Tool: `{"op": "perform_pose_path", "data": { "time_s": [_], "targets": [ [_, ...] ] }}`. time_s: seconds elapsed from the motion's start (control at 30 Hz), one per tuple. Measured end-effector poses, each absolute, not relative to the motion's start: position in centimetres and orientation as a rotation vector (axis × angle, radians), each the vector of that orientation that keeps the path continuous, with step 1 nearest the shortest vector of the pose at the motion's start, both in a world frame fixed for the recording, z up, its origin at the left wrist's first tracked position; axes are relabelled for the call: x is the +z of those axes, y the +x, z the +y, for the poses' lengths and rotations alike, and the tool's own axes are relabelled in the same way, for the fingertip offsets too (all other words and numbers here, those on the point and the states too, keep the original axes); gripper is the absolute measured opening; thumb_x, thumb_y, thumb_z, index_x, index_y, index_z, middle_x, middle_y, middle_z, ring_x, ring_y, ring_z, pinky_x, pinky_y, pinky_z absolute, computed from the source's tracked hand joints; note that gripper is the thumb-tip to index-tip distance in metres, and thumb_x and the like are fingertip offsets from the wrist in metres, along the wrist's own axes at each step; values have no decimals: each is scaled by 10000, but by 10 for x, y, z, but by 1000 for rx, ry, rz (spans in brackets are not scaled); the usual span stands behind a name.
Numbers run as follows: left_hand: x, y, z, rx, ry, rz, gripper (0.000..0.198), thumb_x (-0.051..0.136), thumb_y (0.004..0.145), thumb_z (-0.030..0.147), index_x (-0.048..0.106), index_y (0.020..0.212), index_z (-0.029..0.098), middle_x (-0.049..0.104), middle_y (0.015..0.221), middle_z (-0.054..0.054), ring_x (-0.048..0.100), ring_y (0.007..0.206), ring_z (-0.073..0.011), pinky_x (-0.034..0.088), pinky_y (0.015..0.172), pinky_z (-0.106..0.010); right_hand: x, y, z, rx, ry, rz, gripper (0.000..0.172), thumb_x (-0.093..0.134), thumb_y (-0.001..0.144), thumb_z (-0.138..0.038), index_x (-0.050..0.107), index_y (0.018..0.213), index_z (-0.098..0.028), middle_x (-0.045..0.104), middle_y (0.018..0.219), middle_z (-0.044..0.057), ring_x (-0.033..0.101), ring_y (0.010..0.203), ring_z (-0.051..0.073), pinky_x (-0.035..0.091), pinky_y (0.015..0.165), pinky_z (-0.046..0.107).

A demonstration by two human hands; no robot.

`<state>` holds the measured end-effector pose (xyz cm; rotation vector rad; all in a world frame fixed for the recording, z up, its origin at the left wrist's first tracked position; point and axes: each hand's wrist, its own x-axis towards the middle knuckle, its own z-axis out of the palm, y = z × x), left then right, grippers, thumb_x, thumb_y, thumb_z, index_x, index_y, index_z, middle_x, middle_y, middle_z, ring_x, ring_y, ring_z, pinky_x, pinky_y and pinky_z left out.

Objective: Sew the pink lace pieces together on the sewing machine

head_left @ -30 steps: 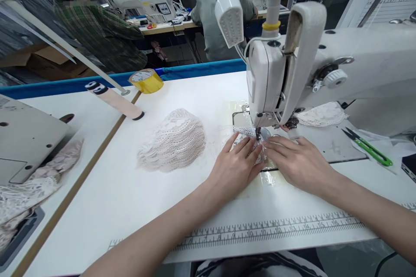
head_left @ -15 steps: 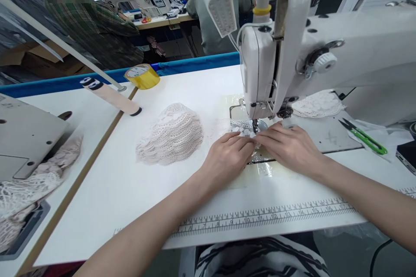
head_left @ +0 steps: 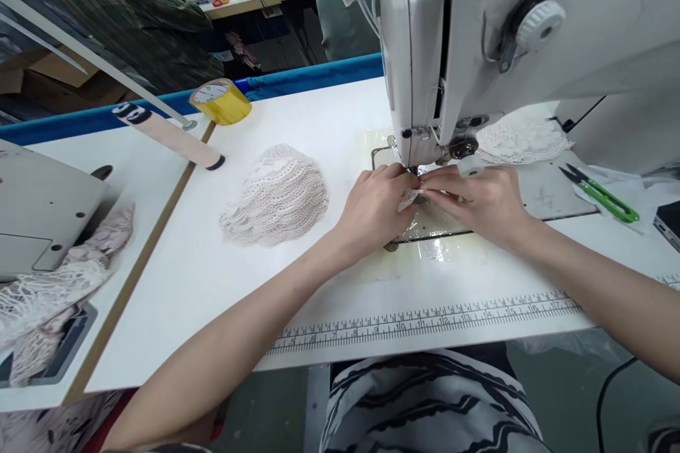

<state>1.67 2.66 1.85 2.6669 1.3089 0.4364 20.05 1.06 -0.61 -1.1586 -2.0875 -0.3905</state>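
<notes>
A sewing workshop lies behind a white desk (head_left: 212, 311), with a person in a grey shirt (head_left: 321, 0) at another station beyond its blue far edge. A printed ruler (head_left: 425, 317) runs along the desk's near edge.

At the far left, crumpled pale lace fabric (head_left: 58, 290) lies just beside a grey metal plate (head_left: 37, 205). Further right, a pink cardboard tube with black ends (head_left: 170, 140) lies on its side. Near it, a yellow roll of tape (head_left: 220, 99) sits at the far edge. A domed heap of cream lace pieces (head_left: 276, 195) rests mid-desk, near the left hand (head_left: 372, 216) but not touching it.

That hand, fingers curled, pinches a small white lace piece (head_left: 410, 199) on the needle plate, just under the head of the white sewing machine (head_left: 414, 64). The right hand (head_left: 486, 205) grips the same piece from the other side, and the fingertips of the two hands nearly meet. Behind it lies a flat white lace pile (head_left: 523, 141), and green-handled thread snips (head_left: 603, 197) lie further right on the machine bed.
</notes>
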Motion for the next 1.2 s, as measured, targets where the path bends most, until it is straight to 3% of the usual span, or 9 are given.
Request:
{"op": "perform_pose_path", "data": {
  "time_s": [0.13,0.3,0.53,0.67,0.83,1.03,1.2],
  "targets": [
    [11,22,27,551,2637,1426,156,633,809,298,699,924,215,660,891,-14,598,861,-226,419,823,-392,-5,199,11,-381,-1211,-2087,274,530,913,-387,751,822,-255,579,485,-39,412,409,79,257,433,233],
    [9,21,28,597,2615,1401,127,594,819,211,704,882,216,682,902,-9,594,881,-211,395,867,-392,-7,197,11,-404,-1200,-2080,282,525,917,-374,734,787,-236,577,480,-44,406,400,77,229,425,235],
    [12,16,26,641,2763,1318,142,568,863,256,697,833,203,678,864,-5,581,852,-190,378,918,-406,-7,197,8,-343,-1190,-2096,252,525,919,-350,705,803,-217,614,516,-51,460,407,81,254,424,229],
    [6,8,18,646,2985,1135,156,549,878,203,704,862,216,684,946,-23,578,927,-198,364,971,-419,-5,200,1,-134,-1145,-2282,136,564,883,-254,682,918,-197,705,749,-25,600,604,107,352,503,233],
    [-3,4,4,770,3176,1066,180,557,878,197,681,1008,189,691,988,-42,582,958,-222,414,949,-411,-3,201,-5,-372,-960,-2404,162,553,862,-115,674,777,-184,725,943,12,626,852,160,421,642,276],
    [-5,2,-7,725,3244,1083,215,533,894,152,660,1067,145,682,1133,-72,583,1094,-223,414,985,-400,-3,200,-10,-408,-901,-2440,179,545,828,-35,677,817,-155,732,929,15,634,943,172,467,792,294],
    [-7,0,-8,698,3226,1070,262,531,885,127,641,1123,134,685,1141,-85,605,1100,-229,410,990,-418,-2,200,-10,-365,-941,-2470,206,518,835,-38,672,815,-173,731,916,12,646,915,158,484,821,305]
  ]
}}
